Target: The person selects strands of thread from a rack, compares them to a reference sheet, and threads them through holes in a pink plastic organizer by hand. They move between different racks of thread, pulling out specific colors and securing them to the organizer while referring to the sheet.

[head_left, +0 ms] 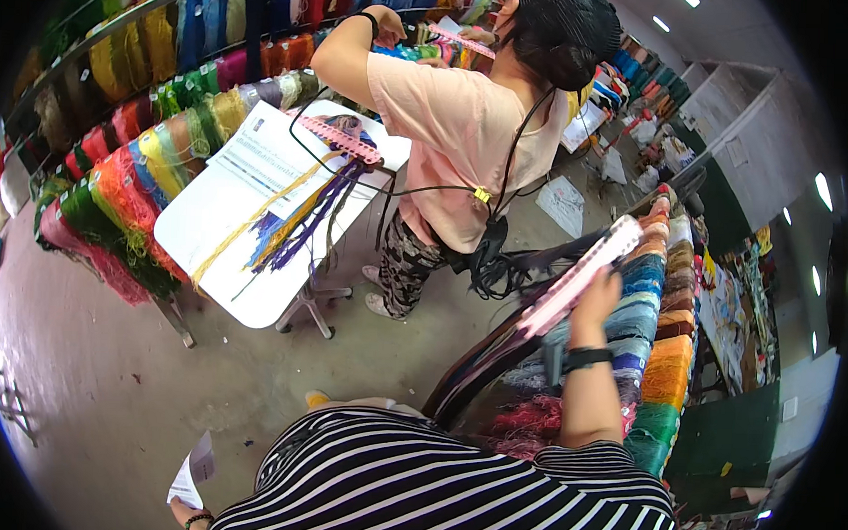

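Gripping a pink strip [578, 277] hung with dark threads [481, 372] in the right fingers [602, 292], right of center, beside racked skeins [642, 273]; at lower left of the frame, holding a printed sheet [191, 477] between the left fingers [181, 508].

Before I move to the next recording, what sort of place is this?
Probably a thread workshop or store: rows of coloured skeins hang at both sides, the right hand holds a pink strip with dark strands, and a white table bears another pink strip.
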Demonstrator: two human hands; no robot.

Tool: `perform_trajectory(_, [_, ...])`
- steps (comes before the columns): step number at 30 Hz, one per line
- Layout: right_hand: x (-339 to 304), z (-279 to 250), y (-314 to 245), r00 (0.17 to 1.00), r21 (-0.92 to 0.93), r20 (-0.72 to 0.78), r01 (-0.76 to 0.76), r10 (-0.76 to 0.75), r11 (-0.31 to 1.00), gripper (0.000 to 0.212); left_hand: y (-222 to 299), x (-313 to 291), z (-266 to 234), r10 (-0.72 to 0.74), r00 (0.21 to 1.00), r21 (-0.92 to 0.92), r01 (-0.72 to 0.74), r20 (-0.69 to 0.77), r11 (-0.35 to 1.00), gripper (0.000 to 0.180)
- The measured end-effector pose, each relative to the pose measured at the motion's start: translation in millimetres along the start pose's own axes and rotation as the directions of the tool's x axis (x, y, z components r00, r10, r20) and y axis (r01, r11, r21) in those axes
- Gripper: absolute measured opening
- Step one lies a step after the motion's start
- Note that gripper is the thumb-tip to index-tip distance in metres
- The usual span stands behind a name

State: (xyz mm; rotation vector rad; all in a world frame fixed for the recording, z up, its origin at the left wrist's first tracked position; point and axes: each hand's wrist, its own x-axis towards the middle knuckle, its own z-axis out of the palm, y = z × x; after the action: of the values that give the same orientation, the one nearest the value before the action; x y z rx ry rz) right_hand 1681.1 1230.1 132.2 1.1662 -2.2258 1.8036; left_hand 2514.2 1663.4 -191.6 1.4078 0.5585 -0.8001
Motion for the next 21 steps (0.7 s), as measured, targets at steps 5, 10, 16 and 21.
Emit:
perform_trajectory(5, [96, -41, -99, 0.998, 0.674, -0.023, 0.054, -0.053, 0.737, 0.027, 54, 13, 36, 0.072, 0.997, 0.105, -0.069, -0.033, 0.992, 0.037])
perform_trajectory(10, [119, -108, -149, 0.913, 0.472, -0.401, 0.131, 0.080, 0.872, 0.027, 97, 36, 72, 0.144, 0.990, 0.217, -0.138, -0.010, 0.966, 0.034])
perform_trajectory(16, [28, -220, -185, 0.963, 0.760, -0.258, 0.152, 0.079, 0.632, 0.025, 160, 83, 127, 0.387, 0.903, 0.382, -0.429, 0.184, 0.819, 0.029])
perform_trajectory(21, [-170, -234, -298, 0.982, 0.784, -0.040, -0.084, 0.186, 0.615, 0.021, 201, -18, 271, 0.452, 0.762, 0.272, -0.608, 0.463, 0.746, 0.031])
